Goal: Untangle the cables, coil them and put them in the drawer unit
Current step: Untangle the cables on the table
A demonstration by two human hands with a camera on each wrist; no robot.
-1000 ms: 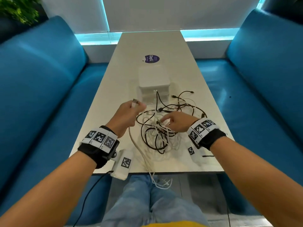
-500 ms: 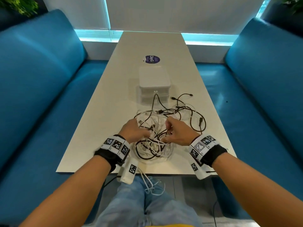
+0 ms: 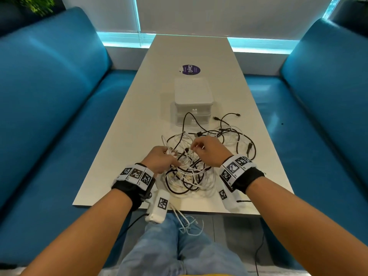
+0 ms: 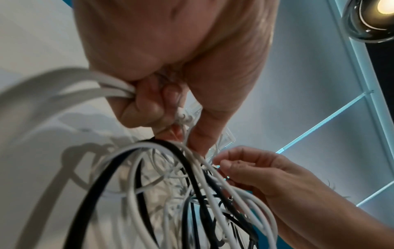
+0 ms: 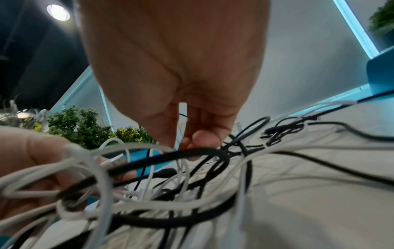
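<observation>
A tangle of black and white cables lies on the near half of the white table. My left hand grips several white cable strands at the tangle's left side. My right hand pinches a thin white cable above the tangle's middle; in the right wrist view its fingertips close just behind a black loop. The white drawer unit stands beyond the tangle with both drawers closed. A white cable end hangs off the near table edge over my lap.
Blue sofas flank the table on both sides. A round purple sticker lies behind the drawer unit. Loose black cable ends reach toward the right of the drawer unit. Plants stand beyond the left sofa.
A second ago my left hand held a connector up to the left of the pile; it came down into the tangle. Both hands have since lifted slightly, pulling strands apart.
</observation>
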